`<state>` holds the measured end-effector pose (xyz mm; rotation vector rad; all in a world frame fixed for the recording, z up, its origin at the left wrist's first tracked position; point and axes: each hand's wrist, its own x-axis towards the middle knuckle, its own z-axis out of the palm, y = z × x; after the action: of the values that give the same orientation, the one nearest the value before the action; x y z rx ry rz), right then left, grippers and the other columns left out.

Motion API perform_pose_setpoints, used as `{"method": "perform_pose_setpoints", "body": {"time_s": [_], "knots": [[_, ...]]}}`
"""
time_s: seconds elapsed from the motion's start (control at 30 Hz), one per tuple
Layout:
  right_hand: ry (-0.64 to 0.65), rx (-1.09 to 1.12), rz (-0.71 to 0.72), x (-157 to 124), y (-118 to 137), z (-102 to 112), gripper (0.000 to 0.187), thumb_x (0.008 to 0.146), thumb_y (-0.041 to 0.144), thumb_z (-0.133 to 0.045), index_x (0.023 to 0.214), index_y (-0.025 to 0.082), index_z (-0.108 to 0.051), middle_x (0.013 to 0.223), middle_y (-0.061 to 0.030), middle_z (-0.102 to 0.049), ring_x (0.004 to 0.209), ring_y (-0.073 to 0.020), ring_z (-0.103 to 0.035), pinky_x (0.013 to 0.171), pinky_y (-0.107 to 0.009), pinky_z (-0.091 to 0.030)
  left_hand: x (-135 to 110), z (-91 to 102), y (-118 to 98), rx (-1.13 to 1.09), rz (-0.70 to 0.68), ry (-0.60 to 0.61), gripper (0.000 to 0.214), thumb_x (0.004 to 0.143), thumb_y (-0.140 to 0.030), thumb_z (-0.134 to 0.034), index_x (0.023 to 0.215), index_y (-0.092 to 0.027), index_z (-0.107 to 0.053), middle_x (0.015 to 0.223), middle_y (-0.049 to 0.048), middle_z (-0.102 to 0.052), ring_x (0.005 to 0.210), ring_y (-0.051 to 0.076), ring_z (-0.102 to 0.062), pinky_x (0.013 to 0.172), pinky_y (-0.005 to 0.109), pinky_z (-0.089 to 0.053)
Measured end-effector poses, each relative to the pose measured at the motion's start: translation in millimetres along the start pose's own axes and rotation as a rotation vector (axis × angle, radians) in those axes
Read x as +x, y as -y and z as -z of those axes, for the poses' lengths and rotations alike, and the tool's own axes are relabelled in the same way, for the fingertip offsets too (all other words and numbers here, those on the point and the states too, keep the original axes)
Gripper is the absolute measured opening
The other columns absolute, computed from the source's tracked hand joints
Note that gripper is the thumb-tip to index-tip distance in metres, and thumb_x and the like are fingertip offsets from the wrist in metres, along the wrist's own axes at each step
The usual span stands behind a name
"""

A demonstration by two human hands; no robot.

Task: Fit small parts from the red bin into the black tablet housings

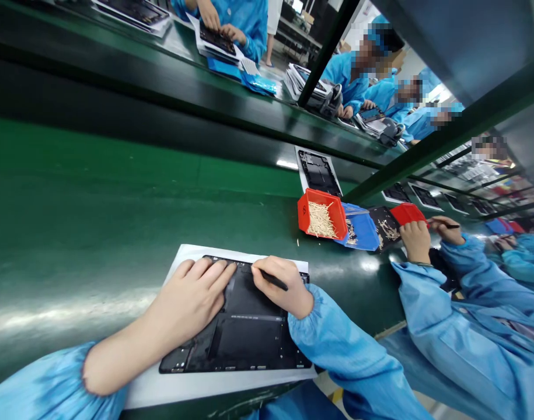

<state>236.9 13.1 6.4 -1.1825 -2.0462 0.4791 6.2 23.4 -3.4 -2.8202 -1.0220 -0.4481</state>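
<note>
Left hand (pixel 185 294) is observed laid flat on the upper left of a black tablet housing (pixel 244 332), its fingers (pixel 212 271) held close together and extended, clamped on nothing. The housing is positioned on a white paper sheet (pixel 218 389) on the green bench (pixel 96 192), directly in front of the wearer. Right hand (pixel 284 286) is placed at the housing's top edge, with its fingers closed on a black stylus (pixel 273 280); the working tip is hidden by the hand. Further right, a red plastic bin (pixel 321 214) holding pale slivers is set beside a blue tray (pixel 363 230), and a black sheet (pixel 384 227) bearing similar slivers lies just beyond. A co-worker's hands (pixel 428 236) are seen at the right, one holding a thin dark tool (pixel 446 224).

Risks are judged as follows: the housing surface could be scratched if the stylus tip slips under pressure; the sheet and housing could shift on the glossy bench if the left hand's pressure is uneven; slivers could be spilled if the bin is knocked by a sleeve.
</note>
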Motion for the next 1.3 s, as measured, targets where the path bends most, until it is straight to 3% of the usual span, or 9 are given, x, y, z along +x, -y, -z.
{"method": "perform_pose_setpoints", "body": {"time_s": [0.1, 0.27, 0.43, 0.67, 0.93, 1.13, 1.3], "knots": [[-0.112, -0.034, -0.095, 4, 0, -2, 0.016, 0.091, 0.019, -0.059, 0.079, 0.019, -0.069, 0.076, -0.0046, -0.074, 0.068, -0.0166, -0.069, 0.067, -0.028, -0.056, -1, -1.3, 5, -0.075, 0.029, -0.022, 0.034, 0.092, -0.02, -0.052, 0.124, -0.015, -0.062, 0.114, 0.0114, -0.069, 0.095, 0.029, -0.057, 0.084, 0.045, -0.044], [-0.102, 0.009, -0.113, 6, -1, -6, 0.017, 0.092, 0.022, -0.06, 0.08, 0.02, -0.071, 0.077, -0.0037, -0.076, 0.069, -0.0162, -0.071, 0.069, -0.026, -0.057, -2, -3.7, 14, -0.134, 0.154, -0.047, 0.041, 0.096, -0.027, -0.051, 0.133, -0.011, -0.056, 0.128, 0.0174, -0.062, 0.114, 0.033, -0.055, 0.095, 0.049, -0.044], [-0.151, -0.045, -0.136, 7, 1, -5, 0.017, 0.09, 0.021, -0.058, 0.079, 0.019, -0.07, 0.077, -0.0051, -0.075, 0.069, -0.017, -0.071, 0.069, -0.026, -0.056, -3, -5.1, 17, -0.126, 0.166, -0.018, 0.037, 0.097, -0.029, -0.048, 0.128, -0.013, -0.061, 0.124, 0.0152, -0.065, 0.112, 0.033, -0.056, 0.09, 0.048, -0.046], [-0.114, 0.05, -0.167, 26, 9, -11, 0.017, 0.089, 0.022, -0.06, 0.076, 0.02, -0.071, 0.074, -0.0025, -0.074, 0.066, -0.0155, -0.069, 0.067, -0.025, -0.055, 8, -7.1, 39, -0.346, 0.224, 0.057, 0.032, 0.101, -0.033, -0.042, 0.12, -0.02, -0.065, 0.113, 0.0094, -0.067, 0.104, 0.026, -0.059, 0.087, 0.042, -0.048], [-0.095, 0.079, -0.073, 28, 4, -28, 0.015, 0.092, 0.022, -0.059, 0.082, 0.02, -0.071, 0.079, -0.0032, -0.075, 0.072, -0.0158, -0.07, 0.073, -0.027, -0.058, 11, -9.9, 48, -0.451, 0.235, 0.067, 0.026, 0.1, -0.036, -0.045, 0.11, -0.023, -0.067, 0.106, 0.0065, -0.066, 0.099, 0.023, -0.059, 0.086, 0.037, -0.048], [0.028, 0.096, -0.006, 19, -1, -26, 0.016, 0.098, 0.023, -0.056, 0.092, 0.02, -0.071, 0.087, -0.005, -0.074, 0.077, -0.0152, -0.069, 0.076, -0.028, -0.057, 23, -3.7, 45, -0.344, 0.159, 0.093, 0.024, 0.1, -0.037, -0.048, 0.096, -0.022, -0.066, 0.092, 0.0047, -0.063, 0.088, 0.023, -0.056, 0.076, 0.036, -0.045], [0.025, 0.134, 0.007, 18, -4, -27, 0.014, 0.098, 0.025, -0.058, 0.095, 0.02, -0.07, 0.092, -0.0061, -0.075, 0.082, -0.0158, -0.07, 0.079, -0.029, -0.058, 32, -0.5, 43, -0.173, -0.014, 0.094, 0.013, 0.096, -0.017, -0.054, 0.098, -0.022, -0.066, 0.09, 0.0043, -0.062, 0.087, 0.023, -0.056, 0.076, 0.037, -0.041]]}}
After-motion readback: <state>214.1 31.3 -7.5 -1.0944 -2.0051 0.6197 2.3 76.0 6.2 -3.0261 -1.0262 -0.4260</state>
